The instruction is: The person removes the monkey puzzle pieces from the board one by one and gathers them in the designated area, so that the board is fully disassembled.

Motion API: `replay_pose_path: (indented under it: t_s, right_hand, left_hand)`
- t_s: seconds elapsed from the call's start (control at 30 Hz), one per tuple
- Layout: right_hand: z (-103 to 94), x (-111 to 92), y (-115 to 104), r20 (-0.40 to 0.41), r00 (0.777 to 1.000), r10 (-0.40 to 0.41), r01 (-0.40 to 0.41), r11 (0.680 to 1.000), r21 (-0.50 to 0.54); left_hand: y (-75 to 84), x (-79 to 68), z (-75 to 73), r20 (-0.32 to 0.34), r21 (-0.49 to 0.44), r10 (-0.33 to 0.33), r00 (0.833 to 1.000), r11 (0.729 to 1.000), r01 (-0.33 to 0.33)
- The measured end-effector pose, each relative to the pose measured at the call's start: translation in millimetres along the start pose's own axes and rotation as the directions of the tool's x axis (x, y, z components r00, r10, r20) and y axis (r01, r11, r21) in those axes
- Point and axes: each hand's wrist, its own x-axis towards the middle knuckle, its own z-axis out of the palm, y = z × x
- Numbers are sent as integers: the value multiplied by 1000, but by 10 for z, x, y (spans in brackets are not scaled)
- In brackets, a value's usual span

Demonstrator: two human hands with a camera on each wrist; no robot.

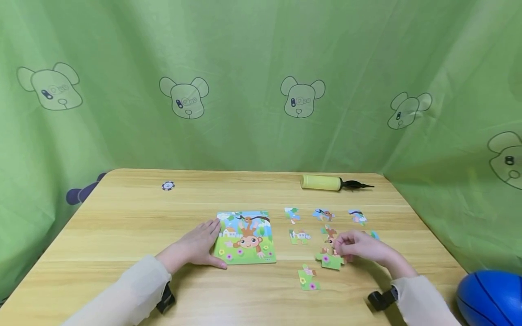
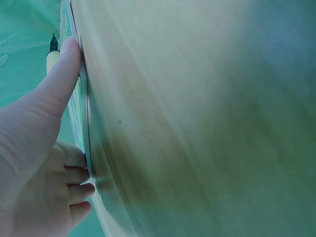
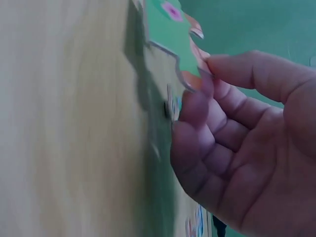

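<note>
My left hand [image 1: 199, 244] rests against the left side of a square monkey picture board [image 1: 244, 251], fingers extended along it and thumb at its lower corner. In the left wrist view the thumb [image 2: 57, 84] lies straight along the board's edge. Thumb and fingers of my right hand [image 1: 363, 246] pinch a green jigsaw piece [image 1: 331, 261] with a pink flower, tilted and raised off the table in the right wrist view. Just beyond it lies a monkey-face piece [image 1: 329, 235], partly covered by the hand. A flowered corner piece [image 1: 308, 278] lies nearer me.
More jigsaw pieces lie spread right of the board, including a house piece [image 1: 299, 236], a leafy piece [image 1: 292, 213] and a branch piece [image 1: 357, 216]. A yellow hand pump [image 1: 322, 182] and a round chip [image 1: 168, 185] lie farther back. A blue ball [image 1: 491, 296] sits beyond the right edge.
</note>
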Motion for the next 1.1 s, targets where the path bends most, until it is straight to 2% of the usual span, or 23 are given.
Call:
replay_pose_path:
  t_s: [0.37,0.8,1.1]
  right_hand:
    - [-77,-192,208,111,994,8,-13,999,50]
    - [-61,-182,204,104,995,9,-9,1000,3]
    - [-78,-140,65,97,995,-14,17,999,-32]
  left_hand:
    - [15,-12,-17,2,-4,0,1000,1000,0]
    - [10,-11,-20,3,-6,-2,1000,1000,2]
    - [2,-2,-7,0,-7,-1,1000,1000,1]
